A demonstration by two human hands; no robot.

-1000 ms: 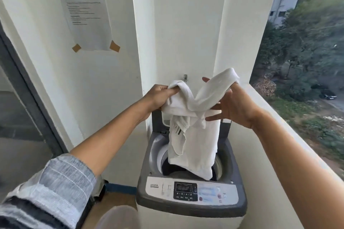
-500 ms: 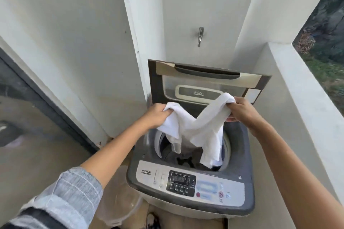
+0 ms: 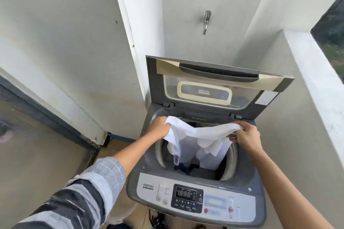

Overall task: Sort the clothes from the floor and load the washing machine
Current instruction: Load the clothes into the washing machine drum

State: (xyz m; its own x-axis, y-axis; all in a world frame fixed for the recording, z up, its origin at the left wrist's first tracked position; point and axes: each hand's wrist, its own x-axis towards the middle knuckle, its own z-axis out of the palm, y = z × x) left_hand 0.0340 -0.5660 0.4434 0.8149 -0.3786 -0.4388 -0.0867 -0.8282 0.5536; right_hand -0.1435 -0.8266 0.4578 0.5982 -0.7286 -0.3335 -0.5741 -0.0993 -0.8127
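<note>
One grey top-loading washing machine [image 3: 195,189] stands in the corner, its single lid [image 3: 216,83] tipped up against the wall, one metal tap [image 3: 206,22] on the wall above it. Two hands work over the open drum, and between them hangs one white cloth garment [image 3: 197,135]. The left hand [image 3: 160,129] grips one bunched end with curled fingers; the right hand [image 3: 245,135] pinches the other end between thumb and fingers. The cloth is stretched across the mouth of the drum, its loose folds hanging down inside — just above a small heap of dark clothes [image 3: 188,168] at the bottom; how many pieces lie there I cannot tell. One control panel [image 3: 188,199] faces front, its display lit.

Against half a second ago, both hands have dropped lower, now about level with the rim, and the garment reaches deeper into the drum — more spread between the hands. The view has tilted further down.
</note>
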